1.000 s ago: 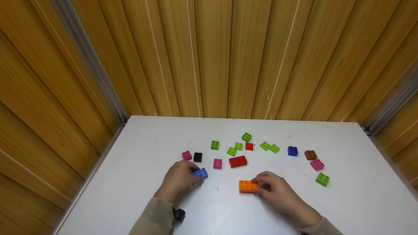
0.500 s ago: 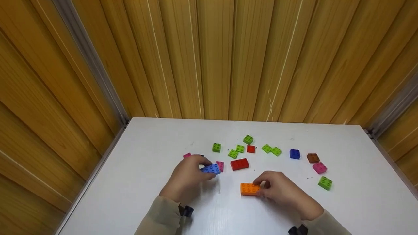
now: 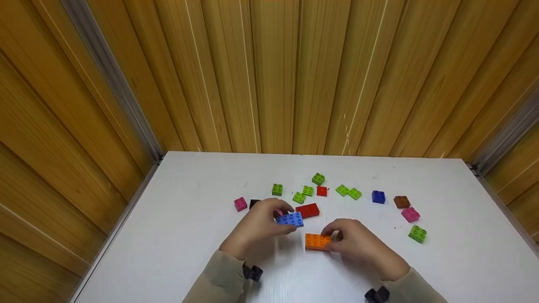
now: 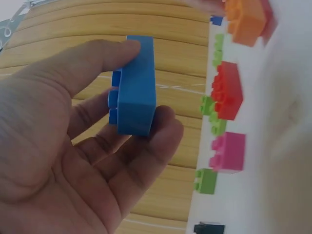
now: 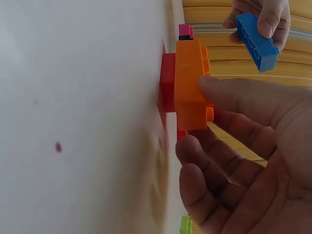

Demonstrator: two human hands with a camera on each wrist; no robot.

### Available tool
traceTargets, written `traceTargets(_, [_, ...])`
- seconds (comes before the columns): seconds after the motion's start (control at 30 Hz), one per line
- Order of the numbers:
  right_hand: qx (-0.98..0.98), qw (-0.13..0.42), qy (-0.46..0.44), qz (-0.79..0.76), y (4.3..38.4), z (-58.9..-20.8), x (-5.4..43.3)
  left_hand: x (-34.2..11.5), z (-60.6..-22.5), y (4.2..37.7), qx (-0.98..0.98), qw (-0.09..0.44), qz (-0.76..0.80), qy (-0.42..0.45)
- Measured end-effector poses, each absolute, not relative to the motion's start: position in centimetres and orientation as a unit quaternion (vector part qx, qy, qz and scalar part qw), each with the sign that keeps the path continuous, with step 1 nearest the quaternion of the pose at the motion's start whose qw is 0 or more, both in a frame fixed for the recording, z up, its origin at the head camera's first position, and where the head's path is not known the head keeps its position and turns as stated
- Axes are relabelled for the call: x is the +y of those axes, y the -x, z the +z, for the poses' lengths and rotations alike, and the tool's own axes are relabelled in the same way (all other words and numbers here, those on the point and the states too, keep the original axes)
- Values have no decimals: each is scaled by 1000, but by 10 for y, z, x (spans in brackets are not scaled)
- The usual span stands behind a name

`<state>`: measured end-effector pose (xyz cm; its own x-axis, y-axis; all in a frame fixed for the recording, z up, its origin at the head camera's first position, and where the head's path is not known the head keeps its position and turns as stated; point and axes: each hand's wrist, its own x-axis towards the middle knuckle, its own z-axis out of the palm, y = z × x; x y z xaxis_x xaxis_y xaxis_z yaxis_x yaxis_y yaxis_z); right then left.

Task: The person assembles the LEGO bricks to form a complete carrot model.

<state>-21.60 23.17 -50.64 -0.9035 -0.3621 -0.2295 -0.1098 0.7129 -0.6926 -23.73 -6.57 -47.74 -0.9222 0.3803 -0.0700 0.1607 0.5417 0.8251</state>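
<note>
My left hand [image 3: 261,221] pinches a light blue toy building brick [image 3: 290,219] between thumb and fingers. In the right wrist view this blue brick [image 5: 256,41] is off the table, its hollow underside partly showing. My right hand [image 3: 358,242] grips the right end of an orange brick [image 3: 316,241] by thumb and fingers. Beneath the orange brick lies a red piece [image 5: 167,83], visible in the right wrist view and mostly hidden from the head. Blue and orange bricks are close but apart. Just behind them sits a longer red brick [image 3: 308,210].
On the white table [image 3: 198,181], several green bricks [image 3: 277,189] and a small red piece [image 3: 321,191] lie farther back. Left are a pink brick [image 3: 240,204] and a partly hidden black one [image 3: 254,203]. Right are dark blue [image 3: 378,197], brown [image 3: 401,202], pink [image 3: 410,214] and green bricks.
My left hand has lifted the blue brick and carried it rightward, close to the orange one. The right hand keeps hold of the orange brick in nearly the same place.
</note>
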Motion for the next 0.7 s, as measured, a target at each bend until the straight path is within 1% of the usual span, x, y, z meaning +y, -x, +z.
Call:
traceTargets(0.1, [909,168,139,-356,216,-508,230,-64,-483,236,868,133,448,-170])
traceTargets(0.3, [905,171,141,-363,217,-508,231,-55,-494,234,857,158,455,-185])
traceTargets(0.4, [903,175,145,-365,217,-508,232,-50,-500,233,854,156,453,-201])
traceTargets(0.63, [902,181,143,-365,216,-507,231,-40,-513,232,852,173,451,-202])
traceTargets(0.7, [902,181,143,-365,215,-507,230,-38,-517,232,851,168,450,-210])
